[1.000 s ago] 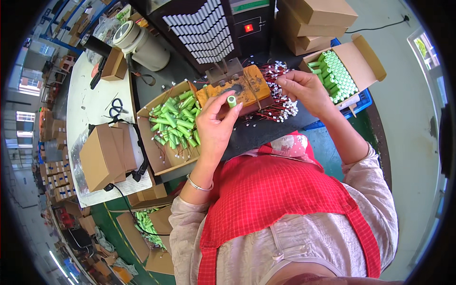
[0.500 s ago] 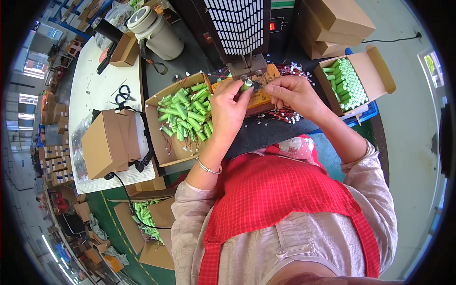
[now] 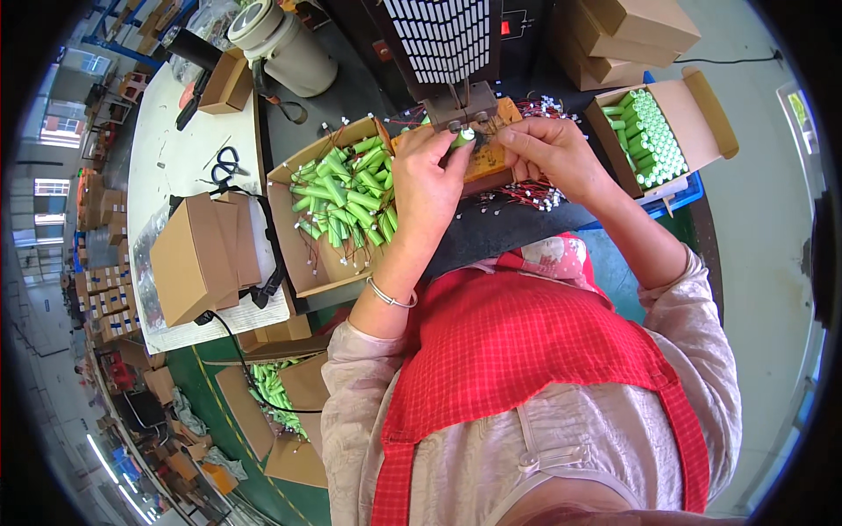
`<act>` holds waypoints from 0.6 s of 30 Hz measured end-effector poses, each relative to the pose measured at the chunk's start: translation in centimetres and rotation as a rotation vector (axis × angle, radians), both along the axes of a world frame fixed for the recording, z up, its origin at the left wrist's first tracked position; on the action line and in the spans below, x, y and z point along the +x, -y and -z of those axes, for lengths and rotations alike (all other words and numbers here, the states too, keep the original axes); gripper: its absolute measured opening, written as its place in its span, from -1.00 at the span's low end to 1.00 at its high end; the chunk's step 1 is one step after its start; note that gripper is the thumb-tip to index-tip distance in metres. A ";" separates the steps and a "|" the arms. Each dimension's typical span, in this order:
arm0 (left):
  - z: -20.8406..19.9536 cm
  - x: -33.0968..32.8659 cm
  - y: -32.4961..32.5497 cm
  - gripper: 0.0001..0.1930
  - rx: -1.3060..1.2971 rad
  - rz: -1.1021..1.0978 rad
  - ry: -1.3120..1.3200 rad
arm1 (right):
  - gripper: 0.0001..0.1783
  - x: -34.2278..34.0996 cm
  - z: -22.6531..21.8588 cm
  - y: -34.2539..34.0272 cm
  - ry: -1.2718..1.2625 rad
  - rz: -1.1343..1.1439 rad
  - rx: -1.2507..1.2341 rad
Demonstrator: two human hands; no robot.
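A red checked apron (image 3: 535, 359) with shoulder straps (image 3: 684, 438) is worn over a pale, patterned shirt (image 3: 491, 465); the left wrist (image 3: 401, 272) is ringed by a thin silver bracelet (image 3: 387, 298).

Your left hand (image 3: 428, 178) grips between thumb and curled fingers. Just beside it, your right hand (image 3: 561, 159) pinches thumb against forefinger.

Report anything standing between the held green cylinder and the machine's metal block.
Nothing visible stands between them: the left hand pinches the green cylinder, its pale end close beside the metal block; whether the two touch cannot be told.
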State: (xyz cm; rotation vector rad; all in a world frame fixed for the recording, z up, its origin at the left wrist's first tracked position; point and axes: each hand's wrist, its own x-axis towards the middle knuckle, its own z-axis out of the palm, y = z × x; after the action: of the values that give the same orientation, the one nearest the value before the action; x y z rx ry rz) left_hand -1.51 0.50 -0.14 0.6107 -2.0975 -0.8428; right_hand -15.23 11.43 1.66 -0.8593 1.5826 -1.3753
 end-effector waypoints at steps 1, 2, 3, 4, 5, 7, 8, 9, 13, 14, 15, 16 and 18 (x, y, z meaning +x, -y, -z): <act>0.0 0.1 0.0 -0.85 -0.009 0.003 0.002 | -0.75 -0.1 0.2 -0.1 0.012 0.040 -0.031; -0.2 0.3 -0.2 -0.85 -0.010 0.006 0.001 | -0.75 -0.1 0.3 -0.3 0.011 0.042 -0.031; -0.5 0.7 -0.5 -0.84 0.081 0.014 0.005 | -0.75 -0.2 0.3 -0.5 0.051 0.086 -0.051; -0.7 1.1 -0.7 -0.82 0.171 0.023 0.010 | -0.76 -0.2 0.4 -0.7 0.091 0.130 -0.071; -0.5 1.5 -0.8 -0.80 0.193 0.046 -0.038 | -0.75 -0.8 0.9 -1.0 0.130 0.130 -0.061; -0.4 2.1 -1.0 -0.80 0.264 0.056 -0.071 | -0.73 -1.3 0.9 -1.1 0.196 0.160 -0.088; -0.4 2.3 -1.0 -0.80 0.334 0.062 -0.105 | -0.68 -1.4 0.9 -1.2 0.263 0.187 -0.114; -0.4 2.4 -1.0 -0.80 0.334 0.062 -0.105 | -0.68 -1.4 0.9 -1.3 0.263 0.187 -0.115; -0.8 2.8 -0.8 -0.81 0.413 0.041 -0.238 | -0.54 -1.5 1.1 -1.5 0.022 0.205 -0.115; -0.9 2.8 -0.9 -0.79 0.469 0.024 -0.278 | -0.57 -1.8 1.7 -1.6 -0.064 0.206 -0.144; -1.0 2.9 -1.0 -0.78 0.524 0.008 -0.317 | -0.59 -2.1 2.1 -1.7 -0.150 0.207 -0.172; -1.5 3.0 -1.1 -0.78 0.582 -0.011 -0.382 | -0.59 -2.3 2.1 -1.9 -0.150 0.210 -0.173; -2.0 3.4 -0.8 -0.78 0.579 -0.035 -0.438 | -0.66 -2.6 2.0 -2.2 -0.269 0.222 -0.070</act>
State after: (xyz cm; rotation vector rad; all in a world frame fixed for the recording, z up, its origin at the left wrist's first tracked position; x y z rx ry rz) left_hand 1.91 1.33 1.89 0.6790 -1.4398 -1.4366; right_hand -17.87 13.67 -0.39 -0.9656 1.8908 -1.5275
